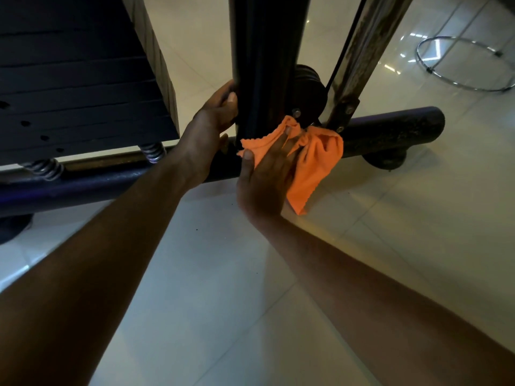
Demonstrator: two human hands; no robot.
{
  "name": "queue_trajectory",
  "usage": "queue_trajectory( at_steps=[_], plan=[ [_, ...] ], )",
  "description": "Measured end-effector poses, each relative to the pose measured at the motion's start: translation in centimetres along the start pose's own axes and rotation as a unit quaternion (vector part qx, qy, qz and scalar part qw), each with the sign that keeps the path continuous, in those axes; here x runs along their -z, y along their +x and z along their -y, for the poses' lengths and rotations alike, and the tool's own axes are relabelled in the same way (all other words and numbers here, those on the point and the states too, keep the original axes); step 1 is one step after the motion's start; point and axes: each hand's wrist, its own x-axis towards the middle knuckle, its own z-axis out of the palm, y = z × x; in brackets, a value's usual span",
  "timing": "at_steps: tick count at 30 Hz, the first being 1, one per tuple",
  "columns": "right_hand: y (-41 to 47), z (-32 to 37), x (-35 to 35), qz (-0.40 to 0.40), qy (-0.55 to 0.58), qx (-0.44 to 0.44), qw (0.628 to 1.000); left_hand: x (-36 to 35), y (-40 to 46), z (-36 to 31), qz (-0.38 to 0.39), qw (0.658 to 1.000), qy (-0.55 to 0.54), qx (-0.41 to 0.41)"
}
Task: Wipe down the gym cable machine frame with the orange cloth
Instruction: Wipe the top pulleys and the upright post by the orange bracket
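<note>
The cable machine frame [262, 65] stands on pale floor tiles [223, 274], its dark post gripped by the left hand [214, 115] while the right hand [264, 179], fingers straight, presses the orange cloth [317, 157] against the post's foot at the base bar [390, 129].

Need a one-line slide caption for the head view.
Right hand presses orange cloth against frame base; left hand grips upright post.

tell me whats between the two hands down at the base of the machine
In the head view, the dark upright post stands between them: the left hand grips its left side, while the right hand presses the orange cloth at its foot.
</note>
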Motion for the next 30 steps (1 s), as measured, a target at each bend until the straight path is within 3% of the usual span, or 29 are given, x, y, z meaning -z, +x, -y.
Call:
queue_trajectory(
  at_steps=[1,3,6,11,21,27,30],
  plan=[
    [-0.5,-0.8,-0.1,0.063,-0.035,0.001,0.997,0.1,0.0,0.1,0.002,1.000,-0.001,0.001],
    [-1.5,-1.8,-1.0,0.112,-0.088,-0.020,0.990,0.4,0.2,0.3,-0.001,1.000,-0.006,0.004],
    [-2.2,-0.5,-0.6,0.088,-0.151,-0.037,0.984,0.4,0.3,0.4,-0.004,1.000,-0.009,0.000],
    [-1.6,-2.1,2.0,0.124,-0.237,0.032,0.963,0.2,0.0,0.2,0.000,1.000,-0.020,-0.002],
    [0.1,-8.4,0.0,0.157,-0.156,0.118,0.968,0.2,0.0,0.2,0.027,0.999,-0.038,-0.016],
    [-1.6,-2.1,-2.3,0.068,0.012,-0.018,0.997,0.0,0.4,0.3,0.012,1.000,-0.025,-0.010],
    [-0.9,-4.9,-1.1,0.120,-0.084,0.043,0.988,0.0,0.7,0.8,0.014,1.000,-0.024,-0.004]
  ],
)
